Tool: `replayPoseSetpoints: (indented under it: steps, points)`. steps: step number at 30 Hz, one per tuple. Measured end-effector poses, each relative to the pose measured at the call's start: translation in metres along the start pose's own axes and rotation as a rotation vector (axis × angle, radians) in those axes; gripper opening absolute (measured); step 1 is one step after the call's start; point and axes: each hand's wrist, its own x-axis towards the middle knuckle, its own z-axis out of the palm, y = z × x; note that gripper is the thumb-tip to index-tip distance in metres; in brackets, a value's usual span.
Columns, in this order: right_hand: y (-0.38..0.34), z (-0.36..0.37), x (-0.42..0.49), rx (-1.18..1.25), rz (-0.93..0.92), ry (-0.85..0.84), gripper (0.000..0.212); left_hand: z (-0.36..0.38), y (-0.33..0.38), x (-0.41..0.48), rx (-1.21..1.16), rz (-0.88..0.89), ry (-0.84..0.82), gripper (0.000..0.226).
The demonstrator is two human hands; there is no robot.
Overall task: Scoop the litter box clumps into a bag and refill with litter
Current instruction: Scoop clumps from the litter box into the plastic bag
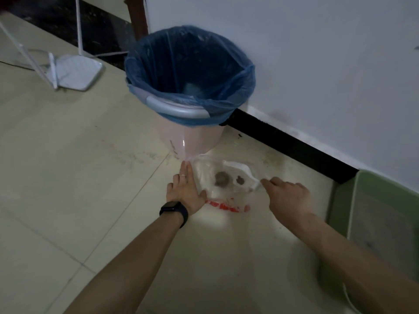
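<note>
A: Left hand [184, 189]?
B: Flat on bag [204, 171], fingers pressed together, just in front of the bin [181, 141].
A: Right hand [288, 193]?
B: Seems to pinch bag's edge. Clumps [221, 177] inside; litter box [337, 207] well right of bin.

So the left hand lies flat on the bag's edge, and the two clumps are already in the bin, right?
Not quite. The head view shows the clumps through the plastic of the clear bag, which lies in front of the bin, not in it. The left hand does lie flat on the bag's edge.
</note>
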Motion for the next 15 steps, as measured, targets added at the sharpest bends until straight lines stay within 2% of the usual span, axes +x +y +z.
replayPoseSetpoints:
  steps: [3,8,15]
  points:
    - [0.009,-0.006,0.008,-0.106,-0.017,0.047,0.052,0.0,0.007,0.008,-0.056,-0.028,-0.017,0.101]
    - [0.016,-0.004,-0.002,-0.077,-0.032,0.07,0.06,0.004,0.016,0.008,-0.079,-0.017,-0.066,0.104]
    - [0.026,0.009,-0.012,0.049,0.044,0.125,0.052,-0.01,0.021,0.005,0.059,-0.003,-0.068,0.095]
